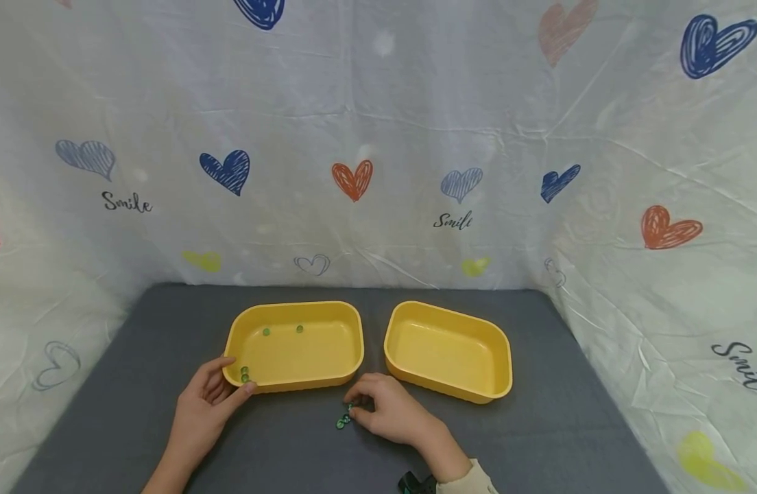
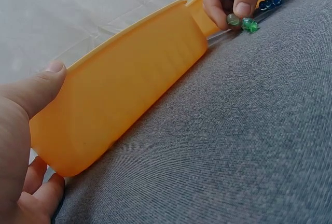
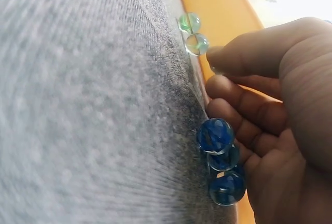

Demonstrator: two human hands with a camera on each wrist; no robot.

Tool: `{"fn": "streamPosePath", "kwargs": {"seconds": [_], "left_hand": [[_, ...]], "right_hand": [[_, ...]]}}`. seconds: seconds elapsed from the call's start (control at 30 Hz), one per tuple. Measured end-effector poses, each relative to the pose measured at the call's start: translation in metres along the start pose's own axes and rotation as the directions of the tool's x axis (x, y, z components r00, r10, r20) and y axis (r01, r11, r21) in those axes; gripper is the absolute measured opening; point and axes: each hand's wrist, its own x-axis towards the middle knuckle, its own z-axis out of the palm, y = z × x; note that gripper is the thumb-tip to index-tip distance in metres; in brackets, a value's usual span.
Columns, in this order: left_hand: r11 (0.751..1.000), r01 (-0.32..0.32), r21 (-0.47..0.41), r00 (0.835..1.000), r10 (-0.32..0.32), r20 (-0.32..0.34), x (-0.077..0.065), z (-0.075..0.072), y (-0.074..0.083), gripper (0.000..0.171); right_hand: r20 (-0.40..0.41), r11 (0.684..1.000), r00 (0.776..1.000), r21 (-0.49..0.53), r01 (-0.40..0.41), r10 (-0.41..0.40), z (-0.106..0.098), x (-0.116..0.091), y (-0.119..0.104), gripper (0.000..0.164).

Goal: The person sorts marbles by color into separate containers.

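Presently gripping yellow rounded-rectangular plastic tray [image 1: 295,351] with left hand [image 1: 198,408], pinching green glass marble [image 2: 233,19] with right hand [image 1: 387,410]; ideally lifting straight up, avoiding nudging nearby blue glass marbles [image 3: 216,136].

White cloth [image 1: 385,89] facing me, "Smile" [image 1: 127,202] at far left, second "Smile" [image 1: 453,220] right of centre, third "Smile" [image 1: 747,370] near right
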Motion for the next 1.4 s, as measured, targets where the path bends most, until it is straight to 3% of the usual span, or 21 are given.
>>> {"fn": "streamPosePath", "kwargs": {"seconds": [1.03, 1.17, 1.4], "left_hand": [[0.998, 0.035, 0.055, 0.999, -0.034, -0.007, 0.002, 0.001, 0.003, 0.075], [0.998, 0.030, 0.057, 0.999, -0.029, -0.014, 0.002, 0.000, 0.002, 0.075], [0.999, 0.026, 0.037, 1.000, -0.026, -0.004, 0.002, 0.002, 0.002, 0.075]], "right_hand": [[-0.045, 0.985, 0.985, 0.036, 0.166, -0.164, -0.012, 0.000, -0.036, 0.015], [-0.091, 0.978, 0.976, 0.046, 0.204, -0.199, -0.014, 0.002, -0.040, 0.014], [-0.239, 0.957, 0.938, 0.081, 0.279, -0.253, -0.012, 0.007, -0.041, 0.011]]}}
